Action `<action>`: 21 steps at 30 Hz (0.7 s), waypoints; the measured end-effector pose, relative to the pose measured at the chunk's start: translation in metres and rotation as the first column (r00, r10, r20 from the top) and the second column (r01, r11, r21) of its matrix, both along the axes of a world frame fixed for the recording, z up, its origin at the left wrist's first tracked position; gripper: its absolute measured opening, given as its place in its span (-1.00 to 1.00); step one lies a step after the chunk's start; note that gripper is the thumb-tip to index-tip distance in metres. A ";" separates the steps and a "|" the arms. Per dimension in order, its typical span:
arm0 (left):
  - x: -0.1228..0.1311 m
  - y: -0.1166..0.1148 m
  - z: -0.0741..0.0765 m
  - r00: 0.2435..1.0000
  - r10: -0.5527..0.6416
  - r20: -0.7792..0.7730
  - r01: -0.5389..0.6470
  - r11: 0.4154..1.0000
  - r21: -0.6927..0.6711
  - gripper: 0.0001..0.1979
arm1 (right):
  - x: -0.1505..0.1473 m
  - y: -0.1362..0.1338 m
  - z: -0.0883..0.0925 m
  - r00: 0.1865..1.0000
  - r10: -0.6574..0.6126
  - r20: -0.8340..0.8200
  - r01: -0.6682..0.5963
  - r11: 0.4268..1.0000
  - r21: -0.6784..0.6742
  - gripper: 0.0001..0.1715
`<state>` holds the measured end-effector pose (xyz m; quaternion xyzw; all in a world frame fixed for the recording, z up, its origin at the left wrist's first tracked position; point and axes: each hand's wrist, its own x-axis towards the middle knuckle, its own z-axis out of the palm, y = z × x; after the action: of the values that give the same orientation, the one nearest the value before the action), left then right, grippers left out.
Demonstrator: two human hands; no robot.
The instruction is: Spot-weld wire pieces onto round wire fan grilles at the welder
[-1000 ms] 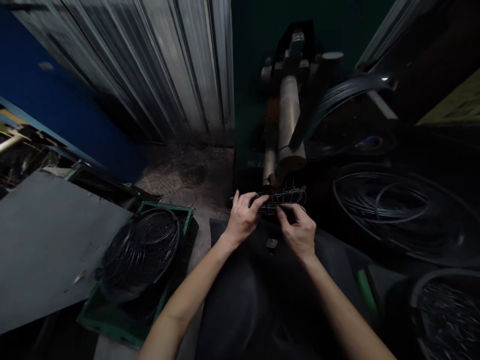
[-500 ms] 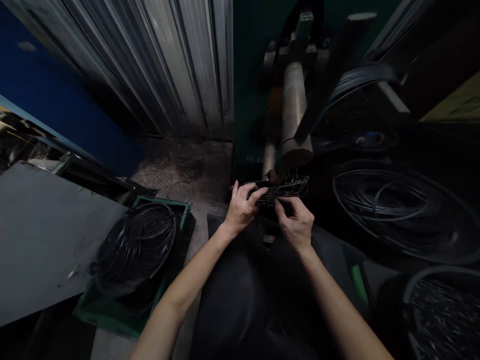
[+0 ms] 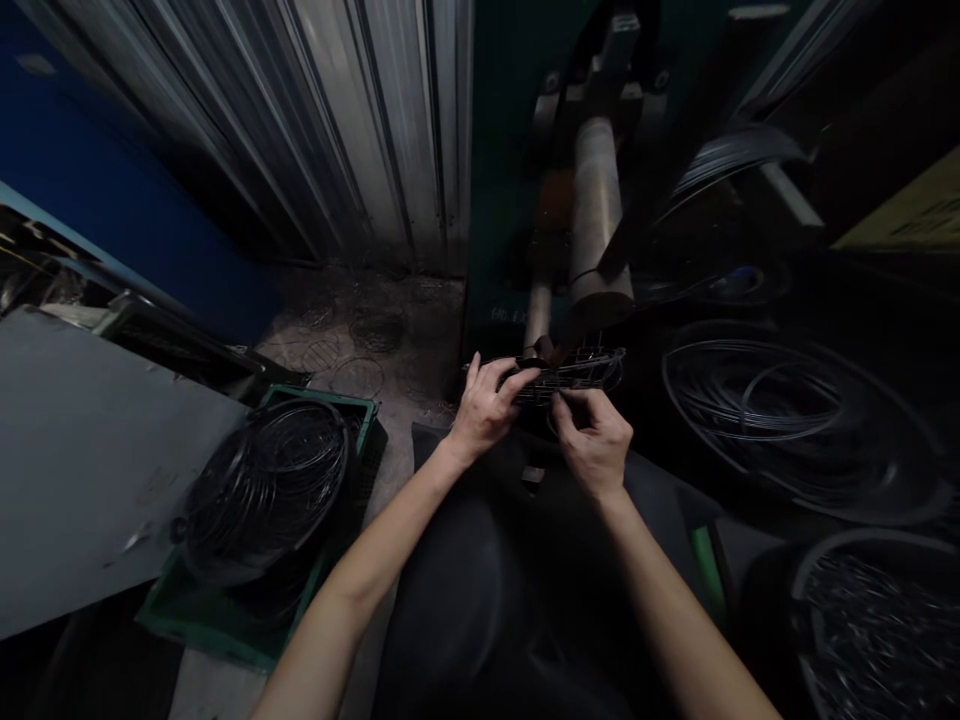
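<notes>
A dark wire frame (image 3: 592, 372), made of thin bent rods, sits at the lower end of a machine's metal arm (image 3: 540, 312). My left hand (image 3: 486, 410) grips its left side, fingers curled over the wires. At the front edge of the frame, my right hand (image 3: 596, 440) is closed with thumb and forefinger pinched near the wires; whatever small piece is between them is too dark to make out. A thick metal cylinder (image 3: 598, 220) slopes down just above the frame. Part of the frame is hidden behind my fingers.
To the left, a green crate (image 3: 202, 635) holds a black basin (image 3: 274, 490) of wire rings beside a grey panel (image 3: 67, 470). On the right are a wide basin (image 3: 675, 385) with wire hoops and a bucket (image 3: 806, 570) of small metal pieces. Corrugated metal (image 3: 360, 130) stands behind.
The view has shifted slightly. Both hands keep nearly the same place at the wire frame, the right one still pinched at its front edge.
</notes>
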<state>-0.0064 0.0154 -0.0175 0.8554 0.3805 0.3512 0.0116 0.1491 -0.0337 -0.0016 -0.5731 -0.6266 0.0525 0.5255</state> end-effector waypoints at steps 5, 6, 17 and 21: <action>0.001 0.005 0.000 1.000 0.014 -0.002 -0.014 1.000 -0.006 -0.52 | 0.000 0.005 0.000 1.000 -0.001 0.010 0.001 1.000 -0.012 -0.86; 0.001 0.006 0.000 1.000 0.013 -0.005 -0.013 1.000 -0.011 -0.52 | 0.000 0.006 0.000 1.000 -0.001 0.008 0.001 1.000 -0.012 -0.86; -0.001 0.007 0.006 1.000 0.006 -0.004 -0.006 1.000 -0.009 -0.52 | -0.004 0.006 -0.006 0.997 -0.023 -0.075 0.016 0.996 -0.087 -0.77; -0.003 0.005 0.002 1.000 -0.003 -0.013 0.003 1.000 0.005 -0.47 | -0.006 -0.002 0.001 0.994 -0.022 -0.109 0.006 0.990 -0.139 -0.73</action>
<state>-0.0090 0.0206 -0.0159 0.8583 0.3783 0.3466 0.0073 0.1428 -0.0353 -0.0006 -0.6088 -0.5873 0.1237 0.5188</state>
